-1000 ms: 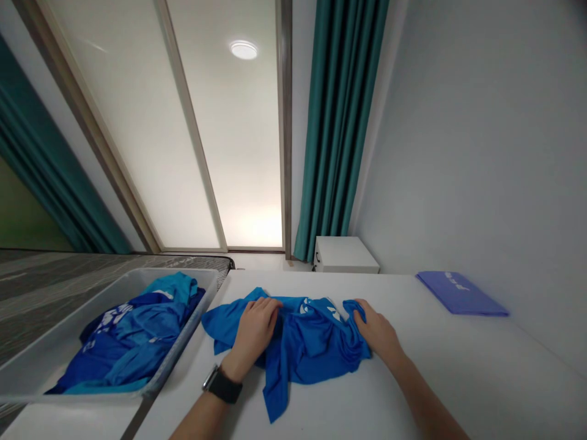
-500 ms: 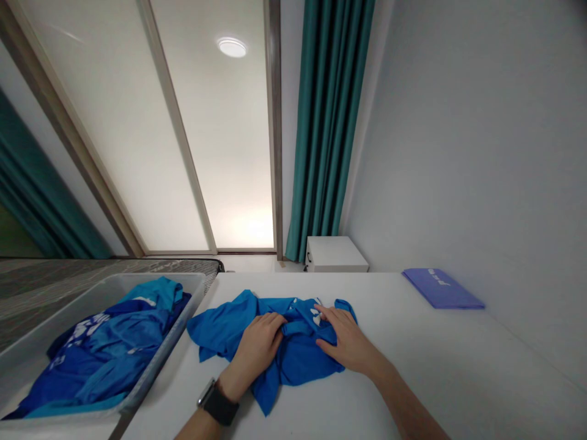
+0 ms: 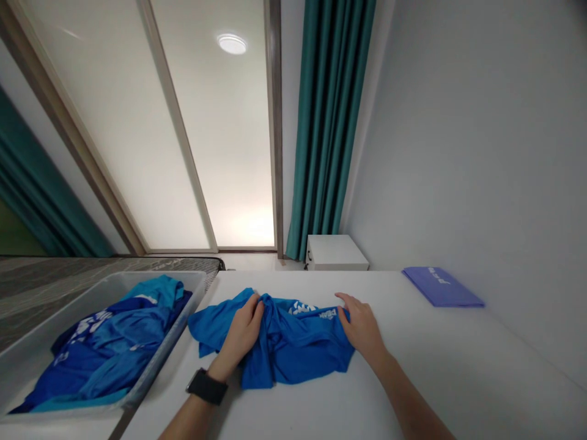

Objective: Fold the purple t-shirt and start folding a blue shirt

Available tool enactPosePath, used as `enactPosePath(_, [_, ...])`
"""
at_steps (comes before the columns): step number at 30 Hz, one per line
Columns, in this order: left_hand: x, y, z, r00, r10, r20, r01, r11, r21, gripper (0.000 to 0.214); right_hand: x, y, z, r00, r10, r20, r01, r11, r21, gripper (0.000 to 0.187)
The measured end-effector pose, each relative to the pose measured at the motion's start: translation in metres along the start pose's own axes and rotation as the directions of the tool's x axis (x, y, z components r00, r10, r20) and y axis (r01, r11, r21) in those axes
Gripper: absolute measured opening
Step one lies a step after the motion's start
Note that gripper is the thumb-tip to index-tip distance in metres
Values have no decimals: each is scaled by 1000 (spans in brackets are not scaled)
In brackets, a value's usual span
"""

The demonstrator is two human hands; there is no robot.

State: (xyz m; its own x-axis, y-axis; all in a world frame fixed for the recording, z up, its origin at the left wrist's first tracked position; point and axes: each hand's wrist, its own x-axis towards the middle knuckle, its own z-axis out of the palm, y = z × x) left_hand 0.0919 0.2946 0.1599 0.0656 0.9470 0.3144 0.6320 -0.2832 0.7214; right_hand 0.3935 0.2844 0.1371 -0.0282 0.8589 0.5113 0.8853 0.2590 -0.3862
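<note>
A crumpled bright blue shirt (image 3: 293, 342) with white lettering lies on the white table (image 3: 449, 366) in front of me. My left hand (image 3: 241, 333), with a dark watch on its wrist, pinches a fold of the shirt near its far left part. My right hand (image 3: 360, 327) rests on the shirt's right edge, fingers closed over the fabric there.
A grey bin (image 3: 32, 348) at the left holds several blue garments (image 3: 110, 348). A folded purple garment (image 3: 443, 287) lies at the table's far right by the wall. A small white cabinet (image 3: 334, 252) and teal curtains (image 3: 328, 122) stand beyond the table.
Both hands have moved apart along the shirt, the left to its far left fold, the right to its right edge. The shirt now lies wider and flatter.
</note>
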Motion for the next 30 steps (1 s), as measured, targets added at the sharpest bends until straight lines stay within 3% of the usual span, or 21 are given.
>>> enactPosePath(3, [1, -4, -2, 990, 92, -105, -85, 994, 74, 24, 1, -7, -5, 987, -113, -118, 117, 993, 24, 30])
enactPosePath(6, [-6, 5, -2, 933, 295, -207, -256, 946, 199, 26, -2, -23, -13, 978, -203, -58, 208, 970, 126, 26])
enactPosePath(8, [-14, 18, 1, 904, 410, -120, -379, 899, 219, 26, -7, -37, -16, 963, -255, 84, 240, 958, 157, 22])
enactPosePath(9, [-19, 25, 2, 895, 446, -25, -432, 878, 209, 26, -10, -43, -16, 948, -273, 163, 249, 956, 155, 21])
enactPosePath(12, [-28, 39, 7, 839, 466, 283, -527, 826, 203, 20, -18, -55, -14, 903, -303, 305, 275, 952, 134, 43])
enactPosePath(14, [-28, 38, 9, 818, 429, 383, -533, 815, 225, 28, -20, -56, -11, 891, -303, 338, 282, 953, 110, 51])
enactPosePath(16, [-25, 32, 10, 830, 384, 405, -507, 822, 259, 38, -20, -54, -9, 890, -287, 354, 279, 957, 75, 48])
enactPosePath(22, [-19, 26, 6, 870, 343, 353, -429, 880, 202, 11, -17, -49, -8, 880, -310, 361, 284, 951, 125, 28])
enactPosePath(30, [-20, 28, -1, 841, 362, 401, -417, 907, 56, 16, -14, -44, -7, 893, -317, 320, 261, 943, 207, 28])
